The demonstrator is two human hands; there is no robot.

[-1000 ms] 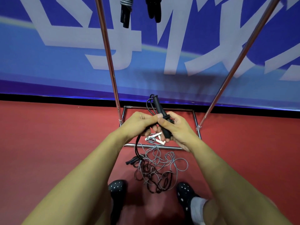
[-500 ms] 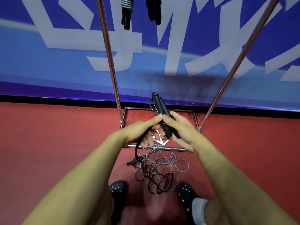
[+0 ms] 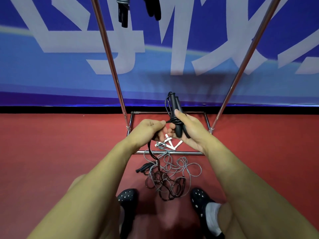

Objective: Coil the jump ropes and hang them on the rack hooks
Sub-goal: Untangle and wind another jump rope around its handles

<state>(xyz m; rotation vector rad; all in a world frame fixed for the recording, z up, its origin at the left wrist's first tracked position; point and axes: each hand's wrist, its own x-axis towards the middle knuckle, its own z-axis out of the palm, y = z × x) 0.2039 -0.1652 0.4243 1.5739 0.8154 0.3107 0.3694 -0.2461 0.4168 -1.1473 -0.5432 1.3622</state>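
— What have we got in our hands?

— Our right hand [image 3: 187,130] is curled round the two black handles [image 3: 176,116] of a jump rope, held side by side and pointing up and away from us, thumb along the near one. A few turns of black cord [image 3: 174,121] wrap round the handles just above our fingers.

— And the left?

— Our left hand [image 3: 149,129] pinches that same cord between thumb and forefinger, right beside the handles; the fingers are closed on it. From under that hand the cord drops to the floor.

— Where does it land?

— In the tangle of ropes [image 3: 170,176] on the red floor [image 3: 51,152], between our black clogs [image 3: 126,198] and just in front of the rack base [image 3: 170,153]. Dark and grey cords are mixed there, with another pair of black handles [image 3: 144,167] at its left edge. A white-handled rope [image 3: 170,144] lies partly under our hands, inside the base frame.

— And the rack itself?

— Two chrome uprights [image 3: 110,57] rise from the base on either side of our hands. At the top edge we see coiled ropes already hanging [image 3: 122,9], cut off by the frame; we cannot tell what they hang from. Behind stands a blue banner [image 3: 51,75] with pale lettering.
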